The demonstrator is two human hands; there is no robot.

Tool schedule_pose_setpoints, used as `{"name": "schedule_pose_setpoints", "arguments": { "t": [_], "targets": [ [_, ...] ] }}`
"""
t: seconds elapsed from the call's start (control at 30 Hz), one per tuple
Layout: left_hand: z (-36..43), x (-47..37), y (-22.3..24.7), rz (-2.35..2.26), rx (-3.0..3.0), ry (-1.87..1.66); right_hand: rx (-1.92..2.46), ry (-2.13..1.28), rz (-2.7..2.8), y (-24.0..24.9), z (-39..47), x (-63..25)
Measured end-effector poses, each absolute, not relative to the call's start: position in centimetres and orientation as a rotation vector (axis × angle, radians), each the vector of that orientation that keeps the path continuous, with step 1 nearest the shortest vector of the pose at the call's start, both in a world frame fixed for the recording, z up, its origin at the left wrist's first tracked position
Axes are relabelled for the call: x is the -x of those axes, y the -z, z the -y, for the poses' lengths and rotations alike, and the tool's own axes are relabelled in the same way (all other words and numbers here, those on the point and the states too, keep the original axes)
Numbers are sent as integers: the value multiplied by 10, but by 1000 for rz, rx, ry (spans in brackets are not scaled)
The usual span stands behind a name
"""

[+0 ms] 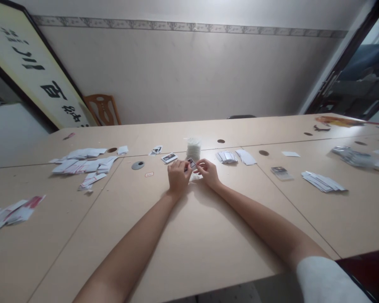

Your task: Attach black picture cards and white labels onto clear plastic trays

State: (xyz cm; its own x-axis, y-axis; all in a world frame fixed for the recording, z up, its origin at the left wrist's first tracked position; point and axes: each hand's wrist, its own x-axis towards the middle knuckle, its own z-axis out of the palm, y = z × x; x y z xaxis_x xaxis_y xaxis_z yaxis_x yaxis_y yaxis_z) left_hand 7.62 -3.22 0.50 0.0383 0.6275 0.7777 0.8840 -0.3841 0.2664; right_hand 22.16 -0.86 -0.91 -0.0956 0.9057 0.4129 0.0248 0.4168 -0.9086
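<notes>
Both of my hands meet over the middle of the table, close to a stack of whitish translucent pieces. My left hand grips a small white-edged card with a dark picture by its left side. At the card's right edge, my right hand has its thumb and fingertips pinched together. Small whitish bits lie on the table beneath. Left of my hands rests a pile of similar picture cards; right of them is a fanned pile of white cards.
White paper packets spread over the left of the table, with more packets nearer me. To the right are a clear packet, a fanned stack and plastic-wrapped bundles. A wooden chair stands behind.
</notes>
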Motion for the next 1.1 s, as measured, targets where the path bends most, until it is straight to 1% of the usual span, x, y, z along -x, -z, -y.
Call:
{"name": "schedule_pose_setpoints", "arguments": {
  "t": [0.27,0.47,0.77,1.1],
  "targets": [
    [33,-77,-4,1542,2033,1304,848,-922,1497,11,8,-222],
    [32,-76,-4,1582,2010,1243,845,-897,1532,12,9,-221],
    [33,-76,-4,1436,2084,1198,788,-1054,1451,10,9,-221],
    [34,-77,-5,1466,2091,1189,855,-982,1449,11,8,-222]
  ]
}}
